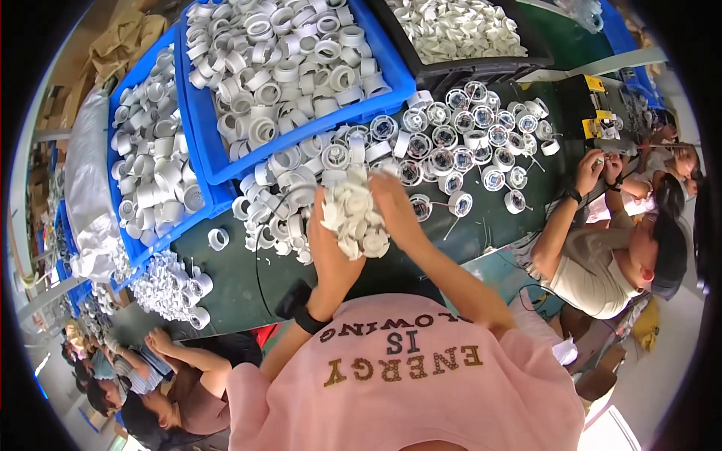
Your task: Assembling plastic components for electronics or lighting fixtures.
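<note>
Close together above the tabletop [233,276], the person's two hands flank a heap of small white plastic pieces [355,214]. The left hand [333,248] is clamped on the heap from its left and underneath; the right hand [394,210] is against its right side, blurred, so whether it grips cannot be told. Just beyond lie loose white rings [282,159], with round clear-topped parts [460,120] to their right. Behind stand a blue tray [301,141] of rings and a black crate [481,70] of small white pieces.
</note>
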Demonstrator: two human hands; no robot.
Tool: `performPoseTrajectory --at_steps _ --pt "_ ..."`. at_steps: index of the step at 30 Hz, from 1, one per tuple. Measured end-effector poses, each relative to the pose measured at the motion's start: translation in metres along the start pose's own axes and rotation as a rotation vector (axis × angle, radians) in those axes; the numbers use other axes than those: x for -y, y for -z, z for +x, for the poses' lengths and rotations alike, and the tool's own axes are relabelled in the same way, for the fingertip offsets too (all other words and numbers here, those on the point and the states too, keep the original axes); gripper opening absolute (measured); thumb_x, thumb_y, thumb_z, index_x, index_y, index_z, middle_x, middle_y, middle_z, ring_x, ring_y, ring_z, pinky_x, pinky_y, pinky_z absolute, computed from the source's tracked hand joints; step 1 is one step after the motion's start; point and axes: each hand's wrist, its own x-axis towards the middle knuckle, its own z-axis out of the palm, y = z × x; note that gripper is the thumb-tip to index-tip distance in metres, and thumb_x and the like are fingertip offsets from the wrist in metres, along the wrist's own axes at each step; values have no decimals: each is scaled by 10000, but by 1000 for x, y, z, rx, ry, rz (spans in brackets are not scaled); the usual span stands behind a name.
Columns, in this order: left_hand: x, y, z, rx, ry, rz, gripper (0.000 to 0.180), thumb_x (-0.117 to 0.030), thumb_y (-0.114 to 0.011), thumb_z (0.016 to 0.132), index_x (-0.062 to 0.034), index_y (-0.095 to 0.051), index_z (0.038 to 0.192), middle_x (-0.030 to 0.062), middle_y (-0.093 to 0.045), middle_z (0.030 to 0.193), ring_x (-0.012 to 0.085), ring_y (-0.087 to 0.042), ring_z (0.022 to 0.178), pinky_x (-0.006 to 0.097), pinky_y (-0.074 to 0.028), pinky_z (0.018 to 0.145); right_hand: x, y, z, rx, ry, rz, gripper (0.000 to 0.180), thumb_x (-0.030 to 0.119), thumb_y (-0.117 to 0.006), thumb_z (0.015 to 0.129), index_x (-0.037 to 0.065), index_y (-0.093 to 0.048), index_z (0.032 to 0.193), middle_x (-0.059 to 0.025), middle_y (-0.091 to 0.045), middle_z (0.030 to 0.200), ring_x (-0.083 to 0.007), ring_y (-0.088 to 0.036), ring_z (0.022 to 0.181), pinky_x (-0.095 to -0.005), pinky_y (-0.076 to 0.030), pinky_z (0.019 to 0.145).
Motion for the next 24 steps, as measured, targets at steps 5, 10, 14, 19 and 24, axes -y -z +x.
performPoseTrajectory --at_steps 5,10,14,19,24 --pt "28 -4 -25 19 -18 261 983 -106 -782 641 21 -208 1428 250 -410 1313 436 -470 1135 460 -398 941 -51 -9 -1 98 94 -195 393 358 -405 966 98 -604 1185 -154 -569 1224 -356 -417 1222 -402 -330 1040" --pt "35 -4 0 12 81 307 1116 -69 -825 558 -22 -147 1443 274 -168 1426 480 -367 1239 431 -457 937 -41 -18 19 52 -10 -356 506 463 -377 960 130 -488 1324 -166 -492 1321 -405 -421 1225 -437 -357 1020" --pt "38 15 14 226 156 393 1140 -106 -845 554 -9 -136 1441 294 -101 1455 478 -407 1223 434 -485 897 -29 -6 31 127 -273 -351 784 584 -414 896 57 -237 1449 -295 -240 1431 -463 -388 1257 -452 -349 1031" --pt "10 58 43 502 172 603 1136 -195 -859 557 41 -164 1424 308 -236 1439 485 -523 1084 455 -505 831 15 3 39 295 -178 -554 745 510 -491 887 81 -255 1448 -324 -289 1402 -481 -419 1225 -467 -374 1012" --pt "-31 54 122 449 -130 613 952 -317 -803 676 49 -283 1385 287 -397 1346 438 -590 992 426 -527 749 40 47 67 507 -33 -829 590 417 -556 873 103 -429 1355 -254 -415 1354 -435 -512 1134 -472 -438 938"
